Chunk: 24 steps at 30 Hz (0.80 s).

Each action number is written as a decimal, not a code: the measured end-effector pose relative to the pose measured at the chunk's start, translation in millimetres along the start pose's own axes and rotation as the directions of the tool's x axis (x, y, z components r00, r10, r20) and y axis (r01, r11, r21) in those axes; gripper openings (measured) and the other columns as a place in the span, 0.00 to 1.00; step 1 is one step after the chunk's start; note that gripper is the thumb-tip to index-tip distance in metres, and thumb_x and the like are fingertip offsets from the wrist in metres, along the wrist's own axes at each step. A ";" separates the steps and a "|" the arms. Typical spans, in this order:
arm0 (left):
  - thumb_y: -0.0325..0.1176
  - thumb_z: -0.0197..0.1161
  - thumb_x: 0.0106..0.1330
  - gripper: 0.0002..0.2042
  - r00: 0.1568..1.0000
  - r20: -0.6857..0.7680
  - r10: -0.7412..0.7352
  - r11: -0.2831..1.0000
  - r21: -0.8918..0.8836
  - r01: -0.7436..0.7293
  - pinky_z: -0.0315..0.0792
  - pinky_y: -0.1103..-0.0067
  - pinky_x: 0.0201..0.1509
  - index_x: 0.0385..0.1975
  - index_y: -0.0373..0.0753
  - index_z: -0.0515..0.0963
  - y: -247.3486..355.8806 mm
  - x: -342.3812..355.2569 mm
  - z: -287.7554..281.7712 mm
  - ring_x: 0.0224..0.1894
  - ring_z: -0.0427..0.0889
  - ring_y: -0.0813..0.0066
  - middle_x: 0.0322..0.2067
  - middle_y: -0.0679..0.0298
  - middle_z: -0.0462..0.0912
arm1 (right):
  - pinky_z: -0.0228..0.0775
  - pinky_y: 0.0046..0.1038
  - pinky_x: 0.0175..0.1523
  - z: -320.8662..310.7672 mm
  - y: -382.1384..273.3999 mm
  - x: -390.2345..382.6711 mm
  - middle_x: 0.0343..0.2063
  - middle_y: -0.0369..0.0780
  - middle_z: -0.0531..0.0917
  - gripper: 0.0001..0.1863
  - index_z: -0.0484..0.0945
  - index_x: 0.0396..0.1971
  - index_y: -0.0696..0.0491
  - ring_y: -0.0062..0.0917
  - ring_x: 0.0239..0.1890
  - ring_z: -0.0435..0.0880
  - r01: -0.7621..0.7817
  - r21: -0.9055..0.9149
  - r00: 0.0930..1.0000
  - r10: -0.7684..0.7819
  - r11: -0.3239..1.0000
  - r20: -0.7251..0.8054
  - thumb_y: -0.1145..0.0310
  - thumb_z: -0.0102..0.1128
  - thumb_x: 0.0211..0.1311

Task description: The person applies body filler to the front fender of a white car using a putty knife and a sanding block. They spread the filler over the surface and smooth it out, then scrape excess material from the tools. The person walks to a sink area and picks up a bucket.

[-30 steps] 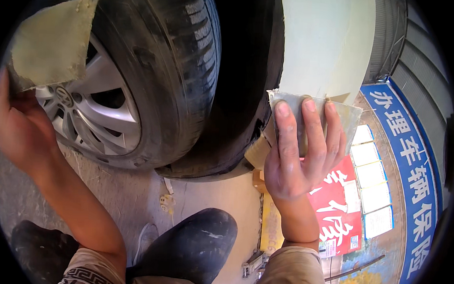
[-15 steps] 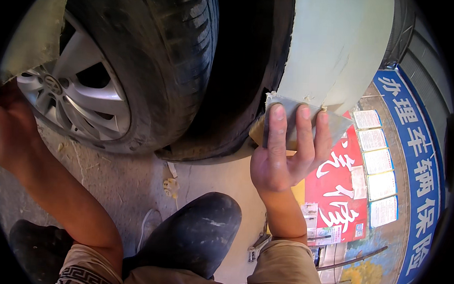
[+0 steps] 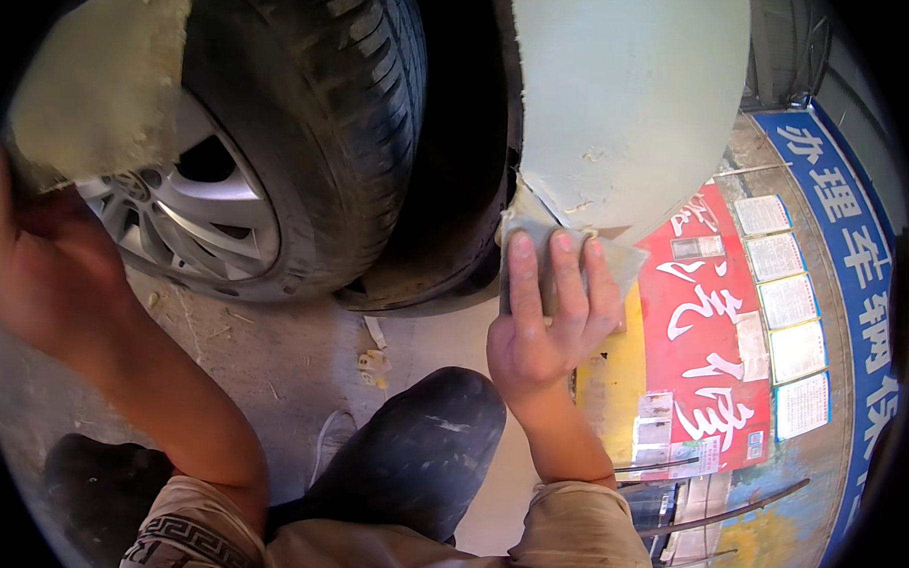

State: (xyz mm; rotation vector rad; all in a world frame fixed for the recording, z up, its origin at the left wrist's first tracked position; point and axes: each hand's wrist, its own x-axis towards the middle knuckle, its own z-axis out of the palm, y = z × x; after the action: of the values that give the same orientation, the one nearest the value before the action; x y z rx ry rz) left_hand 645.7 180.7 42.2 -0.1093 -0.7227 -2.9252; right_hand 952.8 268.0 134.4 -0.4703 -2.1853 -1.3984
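My left hand (image 3: 55, 270), at the left edge, grips a flat plate (image 3: 96, 86) smeared with pale, rough material; its fingertips are hidden. My right hand (image 3: 543, 337) has its fingers pressed on a thin grey flexible spreader (image 3: 620, 275), which lies against the lower end of a pale curved car body panel (image 3: 627, 80). Small crumbs of pale material cling around the spreader's upper edge. Left of the panel are a black tyre (image 3: 320, 129) with a silver wheel (image 3: 217, 206) and the dark wheel arch liner (image 3: 458, 184).
Below, the concrete floor (image 3: 212, 336) carries pale scraps (image 3: 372, 366) near my dark-trousered knee (image 3: 419, 433). To the right are a red sign (image 3: 703, 333), a row of white notices (image 3: 790, 286), a blue banner (image 3: 833, 197) and dark rods (image 3: 717, 509).
My right hand and spreader have moved down and somewhat left. The left plate swung out toward the left edge and has come back into fuller view. The whole view has shifted slightly.
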 end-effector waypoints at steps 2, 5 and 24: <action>0.30 0.51 0.72 0.13 0.987 -0.006 -0.163 0.979 -0.128 0.161 0.73 0.68 0.59 0.49 0.27 0.75 -10.6 10.6 -26.3 0.50 0.80 0.64 0.48 0.53 0.80 | 0.64 0.37 0.55 -27.9 -4.2 -0.3 0.51 0.38 0.79 0.20 0.84 0.45 0.44 0.38 0.55 0.75 -0.069 0.095 0.985 0.053 0.993 0.166 0.77 0.62 0.51; 0.29 0.51 0.72 0.12 0.976 -0.133 -0.173 0.983 -0.077 0.164 0.73 0.70 0.58 0.49 0.28 0.74 7.4 -9.5 3.1 0.50 0.80 0.66 0.46 0.54 0.80 | 0.65 0.39 0.56 -61.9 -3.5 -0.8 0.51 0.43 0.79 0.24 0.83 0.47 0.51 0.40 0.53 0.76 -0.142 0.189 0.956 0.085 0.972 0.281 0.84 0.55 0.46; 0.30 0.56 0.72 0.10 0.722 0.499 -0.480 0.832 -0.002 0.555 0.65 0.89 0.34 0.41 0.28 0.76 69.7 -110.8 56.9 0.30 0.71 0.88 0.30 0.70 0.78 | 0.59 0.52 0.66 -98.5 11.5 55.1 0.51 0.55 0.79 0.14 0.81 0.49 0.54 0.54 0.59 0.74 -0.377 0.926 0.900 0.222 -0.034 0.375 0.73 0.58 0.64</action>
State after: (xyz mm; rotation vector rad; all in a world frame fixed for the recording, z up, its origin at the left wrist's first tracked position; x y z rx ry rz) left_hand 767.3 157.8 113.2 -0.8086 -0.6664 -3.5455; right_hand 936.0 184.2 209.0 -0.3891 -2.2844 0.6677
